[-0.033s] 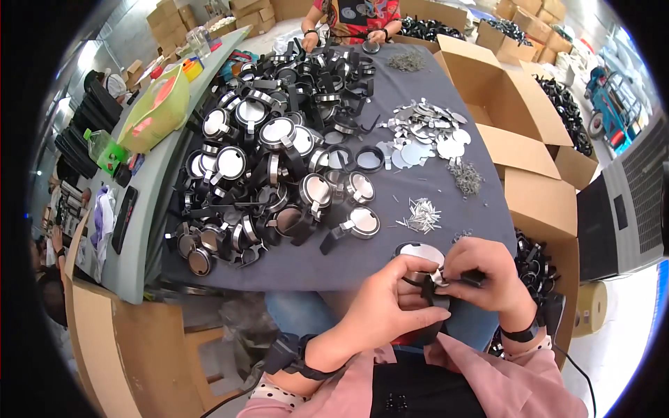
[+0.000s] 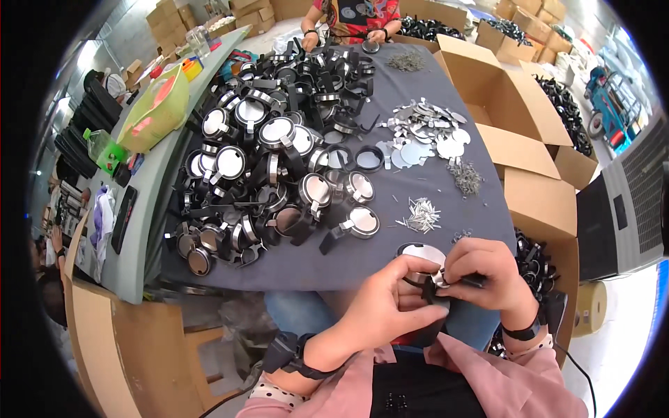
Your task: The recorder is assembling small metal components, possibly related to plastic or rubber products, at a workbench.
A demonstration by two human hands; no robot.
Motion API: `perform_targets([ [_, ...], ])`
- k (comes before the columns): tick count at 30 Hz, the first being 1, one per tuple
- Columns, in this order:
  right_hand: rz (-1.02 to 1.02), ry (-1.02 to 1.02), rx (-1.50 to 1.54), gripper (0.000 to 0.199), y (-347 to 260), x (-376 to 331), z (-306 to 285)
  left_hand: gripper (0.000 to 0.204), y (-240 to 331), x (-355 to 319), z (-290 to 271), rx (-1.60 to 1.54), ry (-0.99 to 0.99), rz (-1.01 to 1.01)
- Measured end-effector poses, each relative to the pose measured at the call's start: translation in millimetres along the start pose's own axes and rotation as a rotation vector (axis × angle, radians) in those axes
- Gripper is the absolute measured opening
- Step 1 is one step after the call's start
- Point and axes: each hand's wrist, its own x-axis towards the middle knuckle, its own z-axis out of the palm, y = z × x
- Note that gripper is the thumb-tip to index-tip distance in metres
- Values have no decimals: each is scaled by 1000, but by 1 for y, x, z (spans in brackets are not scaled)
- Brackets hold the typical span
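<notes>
At the near right edge of the table, my left hand [image 2: 382, 304] is closed on a round metal lid [image 2: 422, 253] with a silver top and a black handle. Its thumb and fingers grip the lid around the joint where the handle meets the metal rim. My right hand [image 2: 489, 273] pinches at that same joint, fingertips against a shiny metal piece. Something small and dark [image 2: 474, 280] shows under its fingers; its kind is hidden. Just beyond my hands lie small metal pins [image 2: 422, 216] in a loose heap and a few tiny wire springs [image 2: 462, 236].
A large pile of black-handled lids [image 2: 279, 132] covers the table's left side. Flat metal discs [image 2: 425, 132] and more springs [image 2: 466, 178] lie at right. An open cardboard box [image 2: 516, 150] stands beside the table. Across it, another person's hands [image 2: 376, 36] hold a lid.
Almost nothing differs. My hands and the lid have shifted very slightly, with both hands keeping their grip.
</notes>
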Motion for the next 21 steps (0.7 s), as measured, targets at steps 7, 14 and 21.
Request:
perform_targets([
  [7, -211, -220, 42, 25, 3, 18, -17, 34, 9, 5, -6, -56, -180, 27],
  [14, -232, -221, 40, 32, -8, 25, -22, 29, 11, 9, -8, -11, -172, 38],
  [21, 196, -66, 192, 38, -18, -20, -26, 21, 8, 14, -14, -403, -80, -38],
])
